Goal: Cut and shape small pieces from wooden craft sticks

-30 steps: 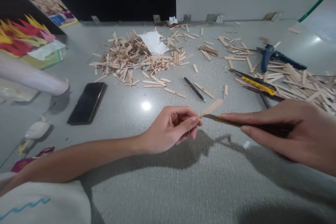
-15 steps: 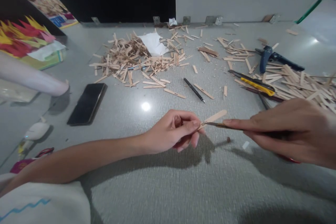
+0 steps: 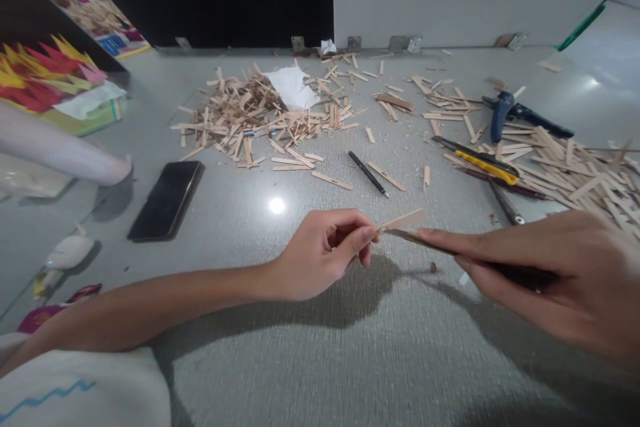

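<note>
My left hand (image 3: 330, 250) pinches one end of a wooden craft stick (image 3: 406, 219) between thumb and fingers, above the grey table. The stick's rounded end points right and slightly up, and it is seen partly edge-on. In my right hand (image 3: 555, 273) is a craft knife (image 3: 413, 237), its handle mostly hidden by the closed fingers. The index finger lies along the top of the knife. The blade tip meets the stick close to my left fingertips; how deep it sits in the wood I cannot tell.
A large pile of cut sticks (image 3: 235, 113) with white paper (image 3: 293, 87) lies behind. A black pen (image 3: 369, 174), a yellow cutter (image 3: 487, 167), blue-handled pliers (image 3: 501, 117) and more sticks (image 3: 590, 173) are around. At left are a phone (image 3: 166, 200) and a glue bottle (image 3: 70, 249).
The craft stick has turned more edge-on in my left hand, which has shifted slightly left. My right hand and the knife have moved a little down, with the blade now sloping more.
</note>
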The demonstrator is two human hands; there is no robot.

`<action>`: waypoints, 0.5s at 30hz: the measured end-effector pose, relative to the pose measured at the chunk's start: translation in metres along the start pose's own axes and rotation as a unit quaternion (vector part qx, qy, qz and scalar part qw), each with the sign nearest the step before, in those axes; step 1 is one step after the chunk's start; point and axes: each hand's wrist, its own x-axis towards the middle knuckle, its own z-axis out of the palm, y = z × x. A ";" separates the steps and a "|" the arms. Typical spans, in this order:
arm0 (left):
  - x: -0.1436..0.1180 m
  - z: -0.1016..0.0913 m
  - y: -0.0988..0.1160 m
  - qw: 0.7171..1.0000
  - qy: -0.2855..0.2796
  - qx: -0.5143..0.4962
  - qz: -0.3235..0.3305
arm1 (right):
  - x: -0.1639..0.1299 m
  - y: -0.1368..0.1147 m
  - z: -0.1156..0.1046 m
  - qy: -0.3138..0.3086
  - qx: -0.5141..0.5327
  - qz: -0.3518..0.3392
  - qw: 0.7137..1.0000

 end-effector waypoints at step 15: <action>-0.005 -0.002 -0.005 0.942 0.070 0.264 0.196 | 0.003 -0.024 0.012 0.002 0.007 0.022 1.000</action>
